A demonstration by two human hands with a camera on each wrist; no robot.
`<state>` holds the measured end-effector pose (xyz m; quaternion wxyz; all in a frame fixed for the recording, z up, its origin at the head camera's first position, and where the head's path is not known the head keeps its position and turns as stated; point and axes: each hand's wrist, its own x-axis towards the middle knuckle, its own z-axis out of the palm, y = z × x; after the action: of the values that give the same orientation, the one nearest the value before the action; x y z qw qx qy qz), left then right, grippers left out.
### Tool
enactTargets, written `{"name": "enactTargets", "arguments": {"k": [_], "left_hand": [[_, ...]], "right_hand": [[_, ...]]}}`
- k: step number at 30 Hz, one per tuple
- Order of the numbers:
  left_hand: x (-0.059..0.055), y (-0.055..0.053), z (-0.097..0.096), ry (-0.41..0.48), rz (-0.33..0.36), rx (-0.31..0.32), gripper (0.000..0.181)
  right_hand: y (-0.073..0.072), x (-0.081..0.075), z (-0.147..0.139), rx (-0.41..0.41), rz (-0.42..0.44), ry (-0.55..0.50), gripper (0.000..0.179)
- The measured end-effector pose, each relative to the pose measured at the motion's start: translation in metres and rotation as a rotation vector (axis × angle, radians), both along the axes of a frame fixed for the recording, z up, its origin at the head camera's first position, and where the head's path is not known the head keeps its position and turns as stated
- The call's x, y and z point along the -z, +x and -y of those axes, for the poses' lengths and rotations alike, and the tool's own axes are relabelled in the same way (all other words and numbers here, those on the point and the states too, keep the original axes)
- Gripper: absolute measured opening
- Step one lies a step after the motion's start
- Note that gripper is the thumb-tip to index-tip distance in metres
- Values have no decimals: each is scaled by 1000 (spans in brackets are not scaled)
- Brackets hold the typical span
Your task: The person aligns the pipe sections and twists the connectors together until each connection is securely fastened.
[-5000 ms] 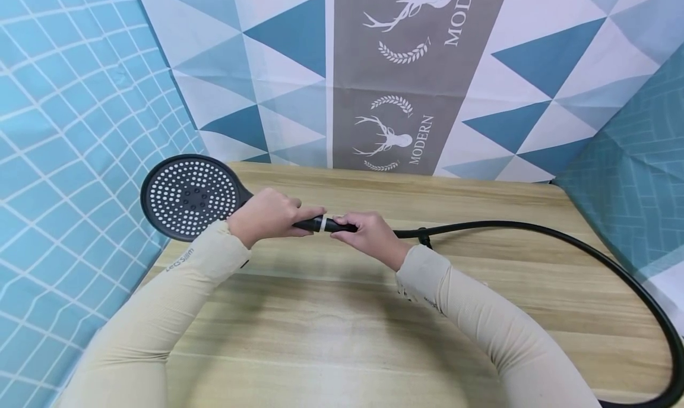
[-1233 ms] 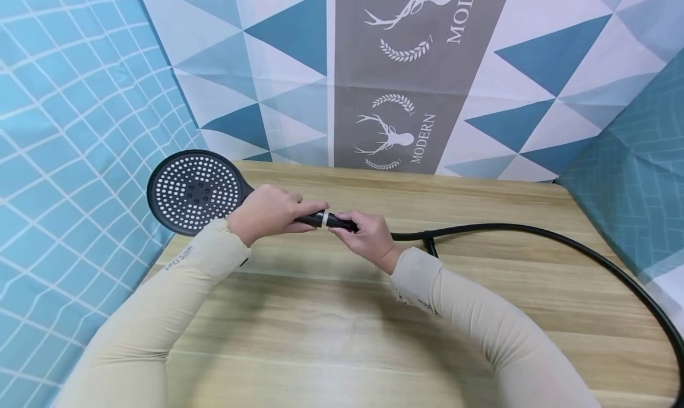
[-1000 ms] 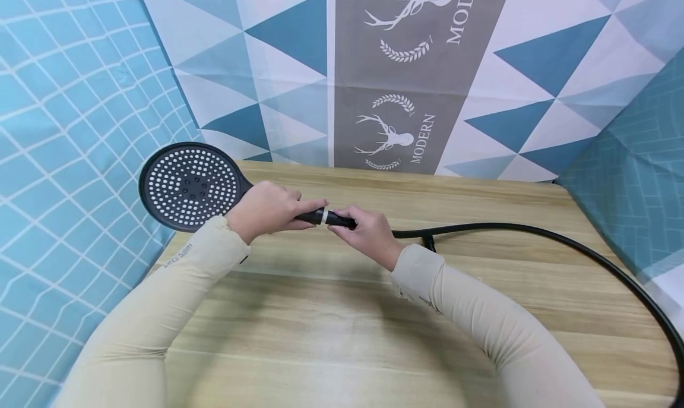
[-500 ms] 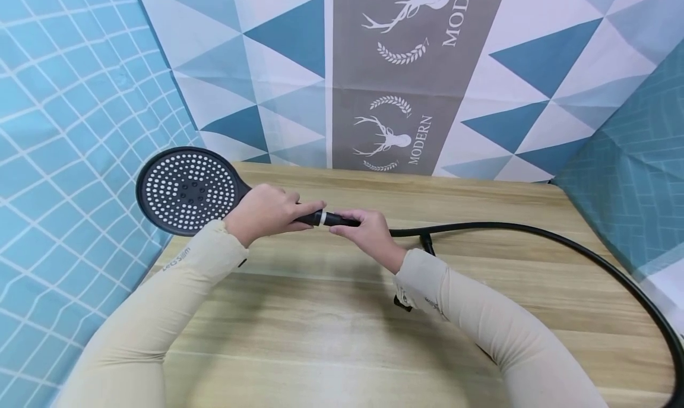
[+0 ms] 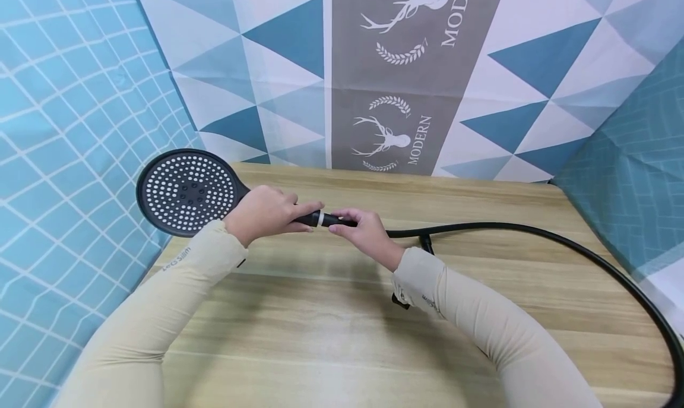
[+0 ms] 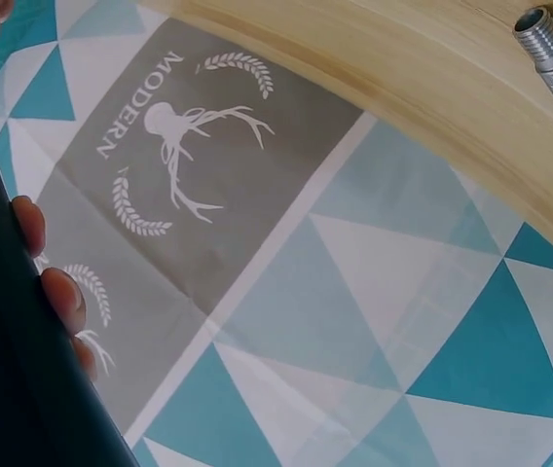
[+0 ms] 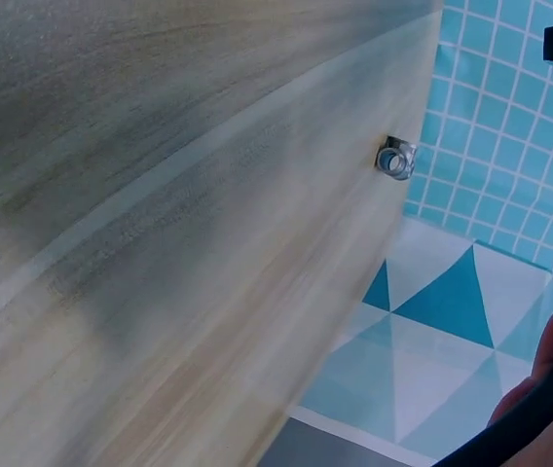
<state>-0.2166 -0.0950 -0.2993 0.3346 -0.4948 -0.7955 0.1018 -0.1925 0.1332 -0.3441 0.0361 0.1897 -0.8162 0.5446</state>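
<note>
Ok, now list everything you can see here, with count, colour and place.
Shower head: one, black with white dots, head view's left
Ring: one, white, between handle and hose end
Hose: one, black, curving rightward
Black parts: two visible, below hose and by right cuff; possibly one piece
Metal fitting: at least one, silver, against wood in both wrist views
Tabletop: one, pale wood-grain, beneath
Wall coverings: blue grid left, blue-white triangles and grey panel behind, teal right
Sleeves: two, cream, both arms
Left hand: one, bare, gripping handle
Right hand: one, bare, holding hose end
</note>
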Motion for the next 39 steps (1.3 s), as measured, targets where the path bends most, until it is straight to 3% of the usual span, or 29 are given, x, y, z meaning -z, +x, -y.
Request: {"name": "enactTargets", "arguments": {"k": [9, 19, 34, 39], "left_hand": [[-4, -1, 1, 13, 5, -20, 47], [3, 2, 0, 6, 22, -23, 40], [0, 0, -2, 2, 16, -24, 40], [0, 0, -3, -9, 5, -31, 42]], "right_hand": [[-1, -1, 2, 10, -39, -28, 33], [1, 8, 0, -4, -85, 38, 34], [0, 2, 1, 6, -107, 54, 27], [1, 1, 0, -5, -169, 118, 27]]}}
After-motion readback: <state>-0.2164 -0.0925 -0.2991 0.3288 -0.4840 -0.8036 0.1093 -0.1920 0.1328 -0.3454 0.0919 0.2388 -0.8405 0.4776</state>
